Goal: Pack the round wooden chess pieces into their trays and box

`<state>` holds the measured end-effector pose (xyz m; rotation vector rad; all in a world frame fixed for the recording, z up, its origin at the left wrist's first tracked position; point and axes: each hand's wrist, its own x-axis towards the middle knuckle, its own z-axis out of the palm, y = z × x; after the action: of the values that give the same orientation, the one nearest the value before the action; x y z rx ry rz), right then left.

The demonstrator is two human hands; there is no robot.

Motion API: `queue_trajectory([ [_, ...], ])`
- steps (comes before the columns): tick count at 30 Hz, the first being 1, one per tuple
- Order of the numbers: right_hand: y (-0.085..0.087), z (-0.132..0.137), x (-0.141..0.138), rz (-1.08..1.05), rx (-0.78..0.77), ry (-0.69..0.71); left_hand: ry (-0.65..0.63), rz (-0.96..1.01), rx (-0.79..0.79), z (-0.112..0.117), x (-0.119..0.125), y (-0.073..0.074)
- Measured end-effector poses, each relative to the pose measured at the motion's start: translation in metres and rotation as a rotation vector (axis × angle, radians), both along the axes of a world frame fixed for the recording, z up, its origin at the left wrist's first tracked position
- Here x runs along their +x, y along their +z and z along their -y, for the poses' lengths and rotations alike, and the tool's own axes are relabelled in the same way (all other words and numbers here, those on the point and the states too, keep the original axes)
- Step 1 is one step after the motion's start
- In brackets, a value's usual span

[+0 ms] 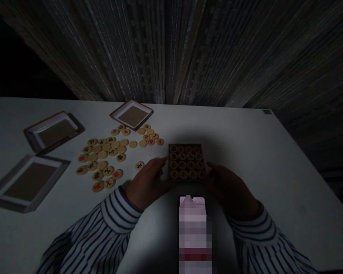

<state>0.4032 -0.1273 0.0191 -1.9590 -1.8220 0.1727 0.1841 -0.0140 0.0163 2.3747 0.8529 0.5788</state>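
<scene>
A small square box (185,161) packed with round wooden game pieces sits on the white table (260,160) in front of me. My left hand (147,184) rests against the box's left side, its fingers curled round that edge. My right hand (228,188) holds the box's right side in the same way. Both sleeves are white with blue stripes. The scene is dim, so the fingertips are hard to make out.
Several loose round pieces (108,156) with red or black marks lie scattered left of the box. Three shallow empty trays stand further left and behind: one (131,114), one (53,131), one (28,182). A blurred upright object (193,232) stands between my forearms. A curtain hangs behind the table.
</scene>
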Motion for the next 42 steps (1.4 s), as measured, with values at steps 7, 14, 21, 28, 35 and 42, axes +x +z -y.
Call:
queue_trajectory([
  [7, -0.0027, -0.0004, -0.0004, -0.024, -0.008, 0.042, -0.046, 0.002, -0.018, 0.0004, 0.0010, -0.0004],
  [14, 0.0045, -0.0036, -0.0016, -0.008, -0.002, 0.075, -0.057, -0.016, -0.023, 0.0004, 0.0010, -0.0013],
  [21, 0.0045, -0.0035, -0.0029, -0.019, 0.007, 0.063, -0.060, -0.001, -0.037, 0.0007, 0.0009, 0.0013],
  [28, 0.0046, -0.0031, -0.0019, -0.026, -0.005, 0.057, -0.060, 0.014, -0.002, 0.0000, 0.0005, -0.0024],
  [35, 0.0020, -0.0030, -0.0025, -0.038, 0.017, 0.032, -0.074, 0.016, -0.010, -0.0006, 0.0000, -0.0030],
  [42, 0.0022, -0.0031, -0.0025, -0.042, 0.025, 0.047, -0.063, 0.029, 0.015, -0.0015, 0.0001, -0.0036],
])
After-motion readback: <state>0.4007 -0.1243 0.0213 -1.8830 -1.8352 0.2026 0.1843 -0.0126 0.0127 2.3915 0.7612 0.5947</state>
